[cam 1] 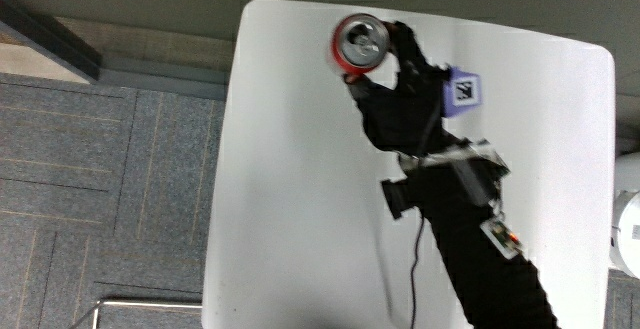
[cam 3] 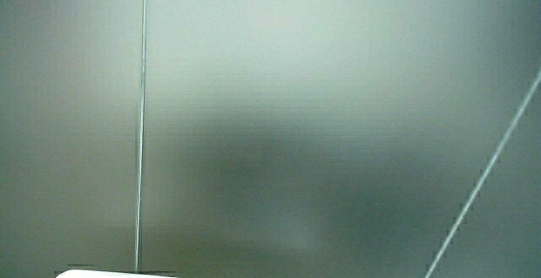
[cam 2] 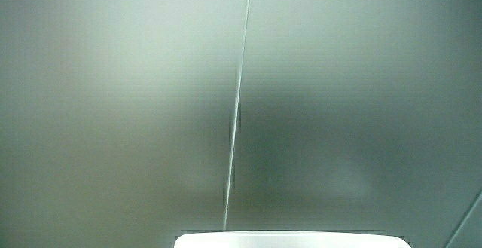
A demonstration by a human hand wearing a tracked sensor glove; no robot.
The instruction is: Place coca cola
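Seen from above, a white worktop with rounded corners stands on grey carpet tiles. A red coca cola can stands upright on it, its silver lid facing up, close to the worktop's edge farthest from the person. Taking the worktop's middle as the centre of a clock face, with twelve pointing away from the person, the can sits at about eleven o'clock.

The hand in its black glove reaches in from about five o'clock, and its forearm runs back toward the worktop's nearer edge. The grip is closed round the can: the fingers curl round the can's side and the thumb presses in from the side nearer to the person, so that the can is clasped between them. Whether the can's base rests on the worktop or is lifted just off it cannot be told. The small patterned cube rides on the back of the hand, and a thin dark cable trails from the wrist toward the person.

Both side views show only a pale wall, with a sliver of the worktop's edge at its foot.
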